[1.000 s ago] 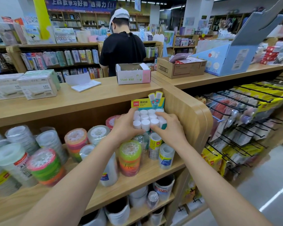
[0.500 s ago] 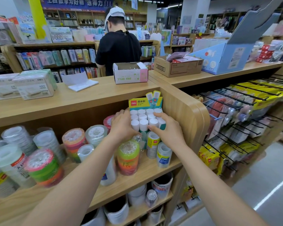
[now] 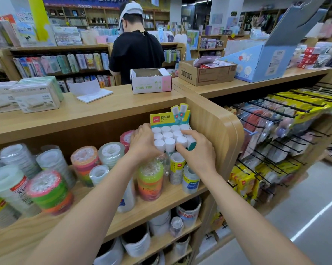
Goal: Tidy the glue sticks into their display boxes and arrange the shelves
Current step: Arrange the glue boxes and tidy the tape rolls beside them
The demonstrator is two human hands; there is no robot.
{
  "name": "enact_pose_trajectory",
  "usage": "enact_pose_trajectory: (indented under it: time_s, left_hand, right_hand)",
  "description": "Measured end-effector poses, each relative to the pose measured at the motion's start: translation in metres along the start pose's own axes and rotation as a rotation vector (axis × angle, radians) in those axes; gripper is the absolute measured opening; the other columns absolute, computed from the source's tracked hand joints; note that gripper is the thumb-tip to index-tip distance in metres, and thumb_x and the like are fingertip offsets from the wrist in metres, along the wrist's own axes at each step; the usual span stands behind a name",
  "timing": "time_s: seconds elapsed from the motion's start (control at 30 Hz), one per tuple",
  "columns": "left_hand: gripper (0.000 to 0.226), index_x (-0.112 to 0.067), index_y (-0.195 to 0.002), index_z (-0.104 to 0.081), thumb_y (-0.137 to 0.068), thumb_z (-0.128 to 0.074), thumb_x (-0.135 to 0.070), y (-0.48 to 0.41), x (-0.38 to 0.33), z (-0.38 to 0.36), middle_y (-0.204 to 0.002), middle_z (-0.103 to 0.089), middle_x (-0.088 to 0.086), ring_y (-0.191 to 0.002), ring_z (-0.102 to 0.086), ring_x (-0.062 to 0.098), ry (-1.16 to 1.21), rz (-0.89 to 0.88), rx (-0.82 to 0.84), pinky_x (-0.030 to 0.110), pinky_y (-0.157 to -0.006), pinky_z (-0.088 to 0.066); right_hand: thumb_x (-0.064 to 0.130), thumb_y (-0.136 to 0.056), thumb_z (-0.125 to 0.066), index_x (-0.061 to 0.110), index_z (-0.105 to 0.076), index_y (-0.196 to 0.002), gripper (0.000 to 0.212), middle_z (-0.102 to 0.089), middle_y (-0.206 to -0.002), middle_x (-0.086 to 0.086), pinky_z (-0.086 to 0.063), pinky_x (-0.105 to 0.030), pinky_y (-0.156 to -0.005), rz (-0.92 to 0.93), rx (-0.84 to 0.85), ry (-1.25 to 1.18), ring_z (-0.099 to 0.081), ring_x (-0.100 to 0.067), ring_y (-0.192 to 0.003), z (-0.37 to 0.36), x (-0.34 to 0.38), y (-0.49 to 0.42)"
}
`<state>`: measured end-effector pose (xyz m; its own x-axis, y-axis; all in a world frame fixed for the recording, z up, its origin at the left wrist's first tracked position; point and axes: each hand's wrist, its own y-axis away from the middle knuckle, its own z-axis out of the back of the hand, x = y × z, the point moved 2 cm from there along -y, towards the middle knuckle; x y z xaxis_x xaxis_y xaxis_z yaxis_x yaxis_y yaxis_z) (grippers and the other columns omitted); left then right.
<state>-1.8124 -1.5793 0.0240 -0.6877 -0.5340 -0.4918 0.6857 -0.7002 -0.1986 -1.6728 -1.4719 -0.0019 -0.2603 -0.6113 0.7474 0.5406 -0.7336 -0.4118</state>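
Seating teal-yellow cardboard display box, white-capped glue sticks inside, on wooden shelf; left hand, right hand fingers gripping its sides. Next: probably squaring, releasing.

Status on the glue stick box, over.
Left hand grips display box on its left, right hand at front right. Box full, glue sticks white caps up. Tape rolls crowd just in front.

A stationery shop: wooden shelves of tape rolls, hook racks of packets, open stock cartons.
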Motion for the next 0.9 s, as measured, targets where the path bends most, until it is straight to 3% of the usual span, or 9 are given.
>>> enact_pose_trajectory:
  time_s: [0.23, 0.37, 0.47, 0.77, 0.83, 0.9]
  left_hand:
    - [0.105, -0.01, -0.138, -0.035, -0.054, -0.095, -0.031, 0.006, -0.004, 0.005, -0.133, -0.044, 0.008, -0.125, -0.042, 0.028, 0.109, -0.045, -0.032, 0.04, -0.102, -0.035]
    - [0.105, -0.012, -0.139, -0.03, -0.056, -0.092, -0.022, 0.011, -0.007, 0.008, -0.126, -0.036, 0.001, -0.122, -0.043, 0.023, 0.286, -0.143, -0.037, 0.046, -0.105, -0.039]
    - [0.105, -0.011, -0.141, -0.028, -0.058, -0.091, -0.013, 0.013, -0.009, 0.011, -0.128, -0.034, -0.001, -0.118, -0.04, 0.012, 0.363, -0.181, -0.064, 0.033, -0.103, -0.041]
    - [0.106, -0.013, -0.149, -0.027, -0.062, -0.087, -0.006, 0.012, -0.015, 0.023, -0.135, -0.037, 0.002, -0.119, -0.034, -0.001, 0.423, -0.307, -0.166, -0.003, -0.094, -0.025]
    - [0.103, -0.016, -0.149, -0.029, -0.064, -0.086, -0.007, 0.015, -0.019, 0.026, -0.134, -0.039, 0.0, -0.119, -0.036, -0.002, 0.457, -0.318, -0.182, 0.005, -0.102, -0.031]
    - [0.102, -0.021, -0.15, -0.029, -0.064, -0.084, -0.014, 0.019, -0.021, 0.03, -0.133, -0.039, -0.008, -0.126, -0.037, 0.0, 0.51, -0.322, -0.187, 0.029, -0.11, -0.038]
  right_hand:
    - [0.035, -0.078, -0.073, 0.028, -0.066, -0.118, 0.041, -0.066, -0.121, 0.008, -0.052, -0.034, -0.084, 0.015, -0.061, -0.054, -0.061, -0.014, -0.106, 0.002, 0.001, 0.002]
    - [0.031, -0.077, -0.073, 0.027, -0.067, -0.118, 0.042, -0.065, -0.123, 0.009, -0.051, -0.034, -0.087, 0.041, -0.132, -0.096, -0.06, -0.014, -0.109, 0.005, 0.003, 0.002]
    - [0.03, -0.078, -0.072, 0.026, -0.067, -0.118, 0.04, -0.065, -0.123, 0.01, -0.052, -0.034, -0.087, 0.088, -0.179, -0.124, -0.06, -0.012, -0.111, 0.006, 0.004, 0.002]
    - [0.028, -0.084, -0.072, 0.022, -0.065, -0.12, 0.037, -0.065, -0.124, 0.008, -0.051, -0.027, -0.091, 0.199, -0.238, -0.208, -0.058, -0.007, -0.115, 0.012, 0.008, -0.006]
    - [0.028, -0.084, -0.072, 0.021, -0.066, -0.119, 0.036, -0.065, -0.123, 0.008, -0.05, -0.026, -0.092, 0.22, -0.259, -0.224, -0.059, -0.007, -0.115, 0.014, 0.011, -0.007]
    - [0.028, -0.085, -0.072, 0.021, -0.066, -0.119, 0.035, -0.066, -0.122, 0.007, -0.048, -0.019, -0.091, 0.245, -0.287, -0.243, -0.059, -0.006, -0.114, 0.017, 0.016, -0.007]
